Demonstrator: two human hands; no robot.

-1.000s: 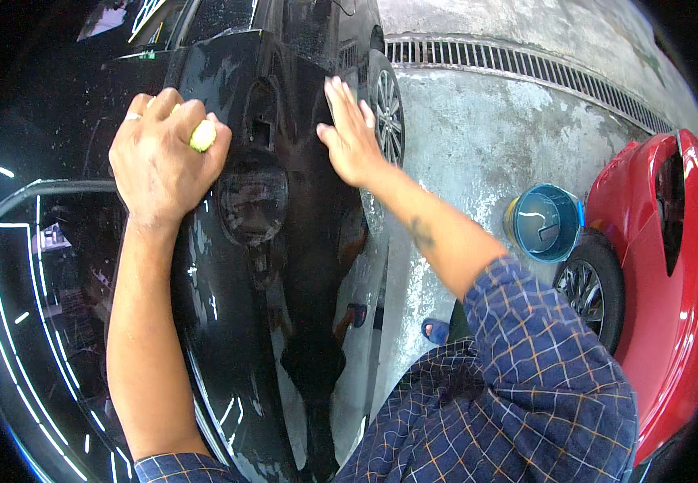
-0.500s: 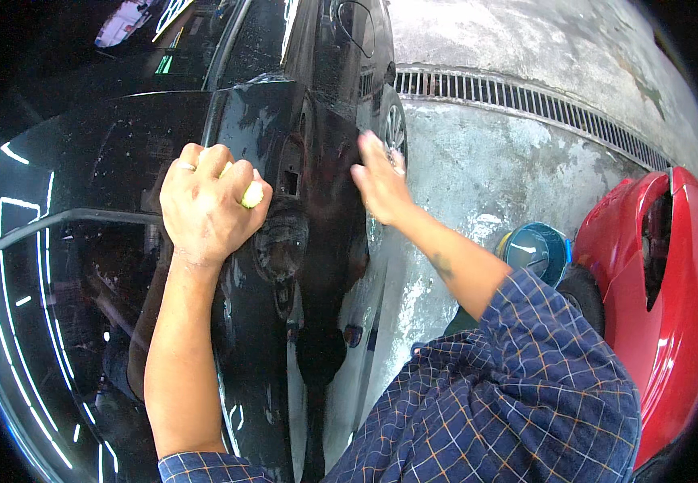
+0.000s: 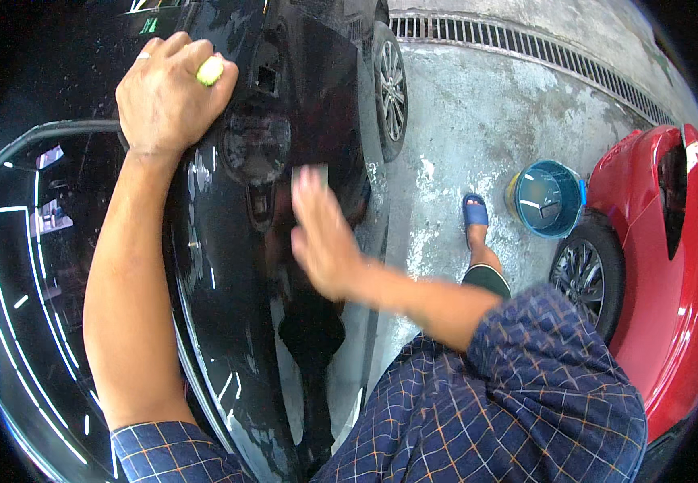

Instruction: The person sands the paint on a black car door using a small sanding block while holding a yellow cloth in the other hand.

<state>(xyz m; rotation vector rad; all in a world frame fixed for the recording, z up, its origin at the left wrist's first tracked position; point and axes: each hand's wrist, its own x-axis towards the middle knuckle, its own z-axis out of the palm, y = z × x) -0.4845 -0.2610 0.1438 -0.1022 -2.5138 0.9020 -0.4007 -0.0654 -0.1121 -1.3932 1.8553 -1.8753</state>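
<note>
My left hand [image 3: 167,92] is closed around a bunched, fuzzy yellow-green cloth [image 3: 210,71], of which only one end shows beside the thumb. It is at the upper edge of the black car's side, by the window line. My right hand [image 3: 325,241] is laid flat, fingers stretched out, against or just over the glossy black car [image 3: 236,338] below a door handle [image 3: 260,208]. Motion blurs its fingers. A small pale patch shows at its fingertips; whether something lies under them I cannot tell.
A blue-green bucket [image 3: 545,199] with liquid stands on the wet, patchy concrete floor [image 3: 445,113]. Beside it is a red car [image 3: 655,274] with its wheel [image 3: 586,274]. My sandalled foot [image 3: 475,213] is near the bucket. A drain grate [image 3: 526,48] crosses behind the black car's wheel [image 3: 391,88].
My left hand has moved up and left with the cloth still in it. The right hand has swung down and left across the car's side. The view has shifted, showing bucket and foot more fully.
</note>
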